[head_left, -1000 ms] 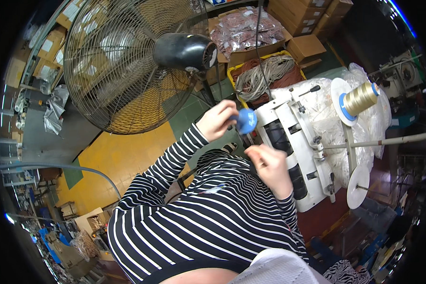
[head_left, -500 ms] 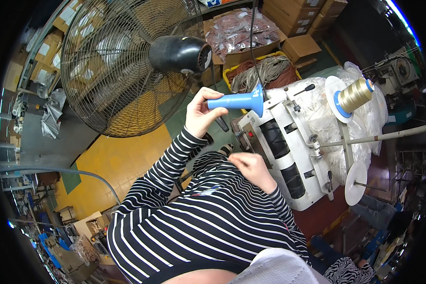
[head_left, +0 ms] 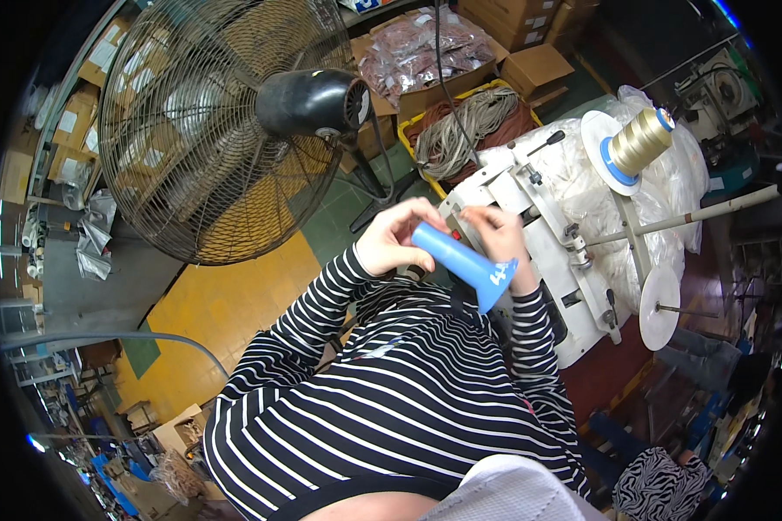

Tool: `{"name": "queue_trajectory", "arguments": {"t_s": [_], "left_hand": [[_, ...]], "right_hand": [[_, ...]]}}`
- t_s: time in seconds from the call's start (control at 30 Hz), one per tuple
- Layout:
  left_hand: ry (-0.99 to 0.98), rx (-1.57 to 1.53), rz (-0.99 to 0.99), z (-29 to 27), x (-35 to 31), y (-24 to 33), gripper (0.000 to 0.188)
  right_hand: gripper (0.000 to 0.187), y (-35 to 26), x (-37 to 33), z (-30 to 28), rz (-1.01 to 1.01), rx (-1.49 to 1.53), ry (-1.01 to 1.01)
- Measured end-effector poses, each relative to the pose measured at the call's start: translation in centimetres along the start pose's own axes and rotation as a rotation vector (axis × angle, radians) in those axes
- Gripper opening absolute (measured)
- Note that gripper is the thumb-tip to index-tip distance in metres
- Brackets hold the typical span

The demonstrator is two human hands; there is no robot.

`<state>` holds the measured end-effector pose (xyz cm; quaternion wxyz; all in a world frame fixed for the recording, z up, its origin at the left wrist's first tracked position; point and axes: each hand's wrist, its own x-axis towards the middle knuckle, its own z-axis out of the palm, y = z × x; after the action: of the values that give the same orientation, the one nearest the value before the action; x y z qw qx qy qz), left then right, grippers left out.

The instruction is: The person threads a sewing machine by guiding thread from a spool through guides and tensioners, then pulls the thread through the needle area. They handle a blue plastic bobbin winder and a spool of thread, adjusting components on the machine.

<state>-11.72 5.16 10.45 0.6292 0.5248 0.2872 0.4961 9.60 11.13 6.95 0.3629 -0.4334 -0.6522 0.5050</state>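
A blue thread spool (head_left: 453,257), bare along its barrel and flared at one end, tilts down to the right in front of my body. My left hand (head_left: 391,241) grips its narrow end between thumb and fingers. Just beyond the spool, my right hand (head_left: 504,241) is raised with its fingers curled together; whatever they may pinch is too small to make out. The spool's flared end partly covers that wrist. Right of my hands stands a white machine (head_left: 543,221) with a cone of gold thread (head_left: 639,146) mounted on the stand behind it.
A large black fan (head_left: 226,122) stands at the upper left. Behind the machine are a yellow crate (head_left: 406,139) of cords and a cardboard box of bagged items (head_left: 426,52). A white disc (head_left: 660,308) on a spindle sits beside the machine, near a metal bar (head_left: 704,217).
My left hand has brought the spool down and toward me, tipping it from level to slanted. My right hand has risen from near my lap to beside the spool. The view has shifted slightly.
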Motion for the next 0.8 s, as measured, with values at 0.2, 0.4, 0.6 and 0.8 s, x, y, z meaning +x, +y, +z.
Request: {"name": "queue_trajectory", "arguments": {"t_s": [0.2,0.4,0.6,0.8], "left_hand": [[0.354,0.582,0.348,-1.9,1.4,1.5,0.036],[-0.223,0.84,0.142,-3.2,1.0,2.5,0.033],[-0.262,0.139,0.037,-0.5,0.7,1.1,0.037],[0.28,0.369,0.299,-1.3,2.4,1.8,0.04]], "right_hand": [[0.014,-2.2,-7.2,2.7,-0.157,-0.108,-0.423],[0.006,-7.2,-6.0,-2.4,-0.305,-0.272,-0.101],[0.015,-2.1,-1.0,-1.4,-0.053,0.063,0.157],[0.012,-2.2,-6.9,3.2,-0.096,-0.044,-0.291]]}}
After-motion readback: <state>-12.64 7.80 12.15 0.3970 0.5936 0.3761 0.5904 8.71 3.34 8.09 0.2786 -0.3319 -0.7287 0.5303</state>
